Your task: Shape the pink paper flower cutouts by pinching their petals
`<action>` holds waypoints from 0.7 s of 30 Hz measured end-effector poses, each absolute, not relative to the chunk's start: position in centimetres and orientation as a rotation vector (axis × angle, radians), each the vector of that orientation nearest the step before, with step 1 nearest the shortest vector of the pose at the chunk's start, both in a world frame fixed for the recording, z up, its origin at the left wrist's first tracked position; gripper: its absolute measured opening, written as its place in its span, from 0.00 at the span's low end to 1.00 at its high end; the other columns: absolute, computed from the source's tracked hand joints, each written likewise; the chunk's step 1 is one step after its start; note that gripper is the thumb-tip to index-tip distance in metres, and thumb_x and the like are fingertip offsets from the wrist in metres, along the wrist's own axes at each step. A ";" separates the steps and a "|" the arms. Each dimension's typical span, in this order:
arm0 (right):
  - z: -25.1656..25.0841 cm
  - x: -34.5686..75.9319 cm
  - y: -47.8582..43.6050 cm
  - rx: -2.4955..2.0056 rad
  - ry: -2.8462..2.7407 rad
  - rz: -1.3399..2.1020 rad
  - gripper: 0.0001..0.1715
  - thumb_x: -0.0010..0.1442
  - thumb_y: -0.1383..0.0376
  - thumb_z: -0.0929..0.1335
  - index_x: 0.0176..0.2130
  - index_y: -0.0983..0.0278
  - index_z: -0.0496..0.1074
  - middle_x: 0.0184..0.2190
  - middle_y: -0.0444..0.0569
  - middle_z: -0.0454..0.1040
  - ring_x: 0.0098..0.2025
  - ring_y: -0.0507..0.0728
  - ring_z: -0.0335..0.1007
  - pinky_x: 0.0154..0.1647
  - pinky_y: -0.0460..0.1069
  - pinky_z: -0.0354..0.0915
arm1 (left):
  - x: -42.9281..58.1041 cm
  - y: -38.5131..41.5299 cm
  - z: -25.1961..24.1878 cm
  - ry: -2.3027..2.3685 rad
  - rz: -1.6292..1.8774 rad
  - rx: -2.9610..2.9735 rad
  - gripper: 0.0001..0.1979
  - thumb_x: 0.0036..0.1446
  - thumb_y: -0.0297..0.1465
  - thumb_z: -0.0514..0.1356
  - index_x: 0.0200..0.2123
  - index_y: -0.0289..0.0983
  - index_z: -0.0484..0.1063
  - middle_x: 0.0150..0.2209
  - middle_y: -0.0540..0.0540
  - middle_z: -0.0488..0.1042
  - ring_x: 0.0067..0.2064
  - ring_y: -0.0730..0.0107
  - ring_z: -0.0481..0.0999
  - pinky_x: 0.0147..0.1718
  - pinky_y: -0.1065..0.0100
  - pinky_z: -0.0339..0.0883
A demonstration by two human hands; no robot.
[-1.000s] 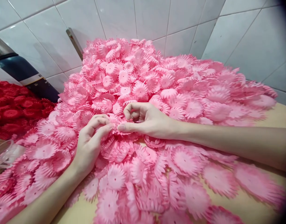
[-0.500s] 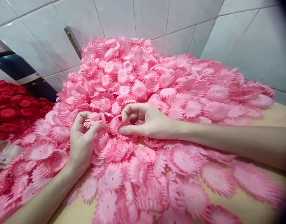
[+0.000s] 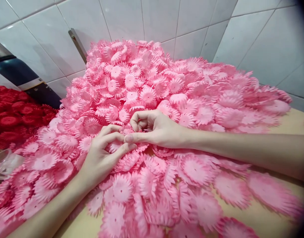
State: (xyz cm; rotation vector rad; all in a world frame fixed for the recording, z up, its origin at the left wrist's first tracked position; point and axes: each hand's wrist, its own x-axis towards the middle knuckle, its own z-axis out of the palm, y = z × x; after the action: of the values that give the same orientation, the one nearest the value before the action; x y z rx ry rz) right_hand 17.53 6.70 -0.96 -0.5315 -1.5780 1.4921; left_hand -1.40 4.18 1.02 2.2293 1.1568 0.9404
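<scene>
My left hand (image 3: 103, 153) reaches in from the lower left, its fingertips against a pink fabric petal disc (image 3: 125, 129) that is mostly covered. Its thumb and fingers meet the tip of my right thumb. From the right, my right hand (image 3: 158, 129) is closed in a pinch on the frilled pink pieces at the same spot, forefinger curled. The fingers hide how many discs are held. All around both hands lies a large heap of pink petal discs (image 3: 148, 95), with fringed edges and, on several, a small hole in the middle.
Red petal pieces (image 3: 10, 115) are piled at the left, next to a dark bottle (image 3: 22, 77) leaning there. A clear plastic container (image 3: 5, 163) stands at the left edge. White wall tiles (image 3: 159, 19) rise behind the heap. Yellowish tabletop (image 3: 290, 122) shows at the right.
My left hand has moved right, carrying a pink petal disc to my right hand, and their fingertips now meet. My right hand has stayed nearly in place.
</scene>
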 end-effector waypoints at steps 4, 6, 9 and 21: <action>-1.0 17.6 6.8 -0.550 -1.598 1.453 0.19 0.48 0.64 0.78 0.28 0.65 0.64 0.22 0.37 0.61 0.23 0.45 0.53 0.22 0.43 0.50 | -1.3 4.0 1.1 1.150 0.949 2.257 0.06 0.59 0.29 0.60 0.28 0.38 0.72 0.34 0.48 0.71 0.39 0.68 0.72 0.40 0.68 0.64; -0.9 17.6 6.8 -0.577 -1.609 1.446 0.20 0.47 0.63 0.78 0.28 0.65 0.65 0.23 0.38 0.62 0.24 0.45 0.54 0.23 0.44 0.51 | -1.3 4.0 1.2 1.167 0.951 2.263 0.07 0.60 0.29 0.59 0.28 0.38 0.70 0.34 0.48 0.71 0.38 0.68 0.72 0.40 0.68 0.63; -0.7 17.7 6.7 -0.579 -1.628 1.456 0.20 0.47 0.63 0.78 0.30 0.65 0.66 0.26 0.39 0.65 0.26 0.46 0.57 0.24 0.43 0.53 | -1.3 3.9 1.1 1.197 0.982 2.242 0.03 0.60 0.30 0.59 0.32 0.40 0.69 0.35 0.49 0.71 0.38 0.68 0.71 0.40 0.67 0.63; -1.0 17.6 6.8 -0.563 -1.654 1.397 0.18 0.48 0.72 0.75 0.31 0.65 0.63 0.25 0.38 0.62 0.27 0.46 0.56 0.27 0.44 0.54 | -1.3 4.3 0.5 1.387 1.252 1.732 0.05 0.59 0.32 0.60 0.33 0.40 0.66 0.24 0.54 0.56 0.24 0.74 0.53 0.22 0.71 0.51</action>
State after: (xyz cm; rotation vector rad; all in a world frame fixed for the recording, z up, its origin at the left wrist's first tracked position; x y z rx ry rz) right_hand 17.61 6.76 -0.99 -0.5630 -1.6544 1.3968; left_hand -1.28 4.29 0.53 1.7321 1.3869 1.2519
